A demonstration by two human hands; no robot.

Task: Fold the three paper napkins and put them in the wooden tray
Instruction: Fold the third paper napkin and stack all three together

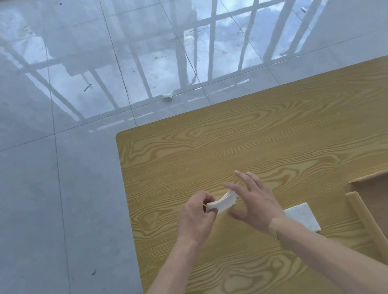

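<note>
The left hand [196, 220] pinches a folded napkin [222, 202] in its grip, while the right hand [254, 201] hovers alongside, fingers spread.

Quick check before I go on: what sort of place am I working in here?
Probably a bare indoor room with a work table: a wood-grain table stands on glossy grey floor tiles, which reflect a barred window or railing. Nothing marks it as a kitchen or office.

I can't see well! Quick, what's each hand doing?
Left hand: pinching the napkin.
Right hand: open, fingers spread, beside it.
</note>
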